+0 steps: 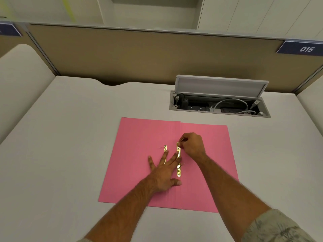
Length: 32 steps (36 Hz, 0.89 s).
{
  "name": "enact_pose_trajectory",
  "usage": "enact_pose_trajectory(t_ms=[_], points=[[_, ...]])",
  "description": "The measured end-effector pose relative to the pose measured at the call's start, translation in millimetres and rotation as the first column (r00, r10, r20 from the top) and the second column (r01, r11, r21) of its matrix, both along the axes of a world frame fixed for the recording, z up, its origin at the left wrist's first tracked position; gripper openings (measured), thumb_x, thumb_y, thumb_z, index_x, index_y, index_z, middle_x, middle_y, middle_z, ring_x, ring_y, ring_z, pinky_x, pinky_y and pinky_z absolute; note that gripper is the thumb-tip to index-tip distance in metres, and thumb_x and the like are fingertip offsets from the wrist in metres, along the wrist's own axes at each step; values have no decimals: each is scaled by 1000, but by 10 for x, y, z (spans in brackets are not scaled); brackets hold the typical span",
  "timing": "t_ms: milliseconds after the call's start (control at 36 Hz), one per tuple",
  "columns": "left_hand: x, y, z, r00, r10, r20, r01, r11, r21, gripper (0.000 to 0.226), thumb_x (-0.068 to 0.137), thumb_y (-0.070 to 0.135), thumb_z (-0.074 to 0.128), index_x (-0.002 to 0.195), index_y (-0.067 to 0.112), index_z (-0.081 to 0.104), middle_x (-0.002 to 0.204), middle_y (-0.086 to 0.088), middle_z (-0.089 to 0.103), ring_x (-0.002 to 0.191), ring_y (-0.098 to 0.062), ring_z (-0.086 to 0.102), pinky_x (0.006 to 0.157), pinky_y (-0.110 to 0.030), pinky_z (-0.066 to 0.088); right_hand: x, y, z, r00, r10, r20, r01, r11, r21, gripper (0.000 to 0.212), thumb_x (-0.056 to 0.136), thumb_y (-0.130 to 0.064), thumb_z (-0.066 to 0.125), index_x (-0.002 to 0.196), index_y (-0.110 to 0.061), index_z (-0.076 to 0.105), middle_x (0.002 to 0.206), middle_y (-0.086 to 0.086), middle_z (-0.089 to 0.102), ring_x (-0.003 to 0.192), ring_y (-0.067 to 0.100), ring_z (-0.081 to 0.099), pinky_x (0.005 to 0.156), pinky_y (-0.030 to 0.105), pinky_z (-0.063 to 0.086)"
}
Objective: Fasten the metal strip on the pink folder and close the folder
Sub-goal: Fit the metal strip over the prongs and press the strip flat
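The pink folder [138,145] lies open and flat on the desk. A gold metal strip [178,170] runs along its centre fold. A second gold strip [165,147] lies just left of it, mostly under my fingers. My left hand [164,173] rests flat on the folder, fingers spread, with fingertips pressing on both strips. My right hand [192,145] pinches a thin prong at the top end of the centre strip.
An open cable box [218,105] with its lid raised, holding sockets and white cables, sits in the desk behind the folder to the right. A tan partition [139,55] bounds the back of the desk, with a "015" label [304,48].
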<state>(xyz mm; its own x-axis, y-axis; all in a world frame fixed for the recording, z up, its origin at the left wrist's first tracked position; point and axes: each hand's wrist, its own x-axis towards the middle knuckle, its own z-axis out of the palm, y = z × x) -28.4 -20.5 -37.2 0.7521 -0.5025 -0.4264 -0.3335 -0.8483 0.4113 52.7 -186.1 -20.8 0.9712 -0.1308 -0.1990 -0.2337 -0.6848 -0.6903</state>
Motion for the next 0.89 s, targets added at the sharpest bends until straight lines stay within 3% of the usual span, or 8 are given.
enact_pose_trajectory(t_ms=[333, 556, 639, 750, 889], points=[[-6, -8, 21, 1000, 3, -2, -3, 1000, 6, 93, 90, 53, 61, 159, 38, 1, 165, 20, -19, 151, -21, -29, 98, -77, -25, 73, 72, 31, 993, 114, -15, -115, 992, -54, 5, 79, -6, 80, 81, -6, 76, 73, -1, 71, 68, 15, 67, 73, 38, 60], [2, -7, -2, 1000, 5, 11, -5, 1000, 17, 94, 90, 56, 60, 159, 38, -1, 165, 21, -18, 151, -20, -28, 99, -78, -23, 84, 62, 15, 999, -10, -40, 12, 998, 56, 5, 82, -6, 78, 80, -11, 76, 63, -14, 66, 56, -5, 60, 55, 16, 42], [2, -5, 13, 1000, -1, 13, 0, 1000, 21, 93, 90, 56, 60, 159, 39, -1, 165, 20, -18, 151, -21, -28, 100, -79, -22, 77, 99, 14, 999, -35, -22, 36, 998, 54, 6, 84, -9, 78, 80, -12, 74, 63, -14, 65, 59, -3, 60, 57, 19, 46], [-9, -6, -2, 1000, 4, 11, -4, 1000, 13, 94, 90, 56, 61, 159, 39, -1, 165, 21, -18, 152, -20, -27, 100, -79, -21, 90, 112, -23, 995, -101, -7, 102, 993, 54, 6, 87, -14, 76, 85, -9, 73, 73, -4, 70, 67, 11, 66, 72, 33, 60], [2, 7, -21, 1000, 5, 18, -5, 1000, 12, 95, 89, 57, 60, 159, 39, -1, 166, 21, -16, 152, -20, -26, 100, -79, -21, 123, 121, -29, 984, -173, -31, 174, 984, 46, 14, 88, -20, 75, 88, -7, 71, 84, 8, 73, 78, 23, 69, 76, 37, 59]])
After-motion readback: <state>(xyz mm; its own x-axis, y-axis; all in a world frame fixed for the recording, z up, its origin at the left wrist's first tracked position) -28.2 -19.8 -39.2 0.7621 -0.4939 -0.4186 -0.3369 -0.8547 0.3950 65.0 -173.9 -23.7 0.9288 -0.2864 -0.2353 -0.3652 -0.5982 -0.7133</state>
